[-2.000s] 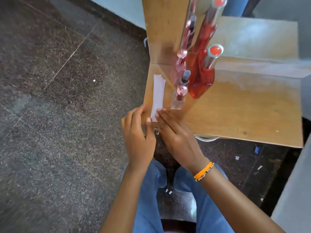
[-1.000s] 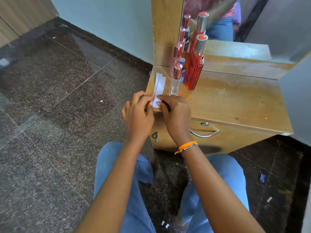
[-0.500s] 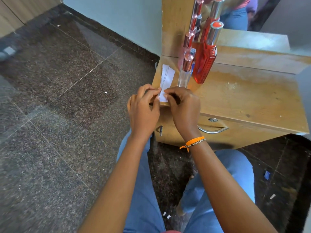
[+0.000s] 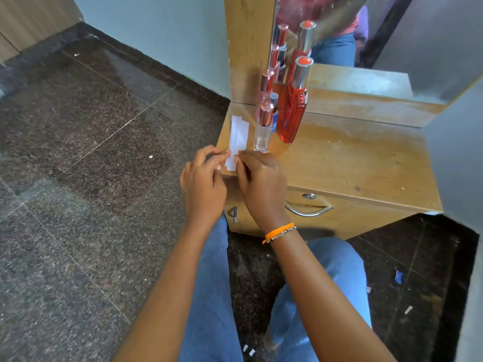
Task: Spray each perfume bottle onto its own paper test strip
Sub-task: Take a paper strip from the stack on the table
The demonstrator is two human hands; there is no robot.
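Head view, upper centre of frame: my left hand (image 4: 202,182) and right hand (image 4: 262,180) meet at the near left corner of the light brown wooden table (image 4: 352,158). Both pinch the near end of the white paper test strips (image 4: 236,138) between fingertips; the far end of the stack lies flat on the table. Just right of the strips stands a clear glass perfume bottle with a rose-gold cap (image 4: 263,130), upright. Behind it stand a pale pink bottle with a rose-gold cap (image 4: 265,87) and a small bottle with a silver cap (image 4: 274,100). Right of those stands a tall red perfume bottle with a silver cap (image 4: 294,111), against the mirror (image 4: 366,43). An orange thread bracelet (image 4: 278,232) circles my right wrist.
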